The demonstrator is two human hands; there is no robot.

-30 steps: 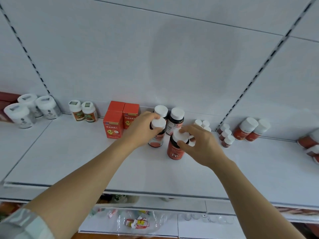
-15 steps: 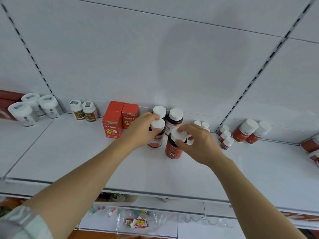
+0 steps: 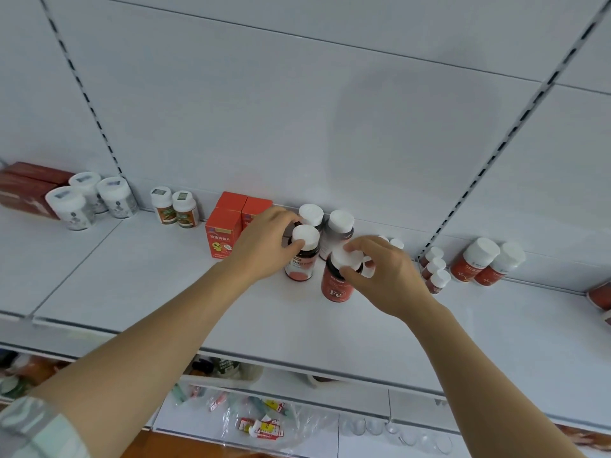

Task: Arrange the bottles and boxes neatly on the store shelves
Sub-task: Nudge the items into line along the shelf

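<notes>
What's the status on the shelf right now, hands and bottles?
Left hand grips the pink-label bottle. Right hand grips the Fe bottle at its cap. Both bottles upright on shelf. Nothing blocking.

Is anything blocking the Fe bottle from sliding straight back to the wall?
Yes. A white-capped dark bottle stands upright right behind the Fe bottle, against the back wall. The right hand grips the Fe bottle's cap.
</notes>
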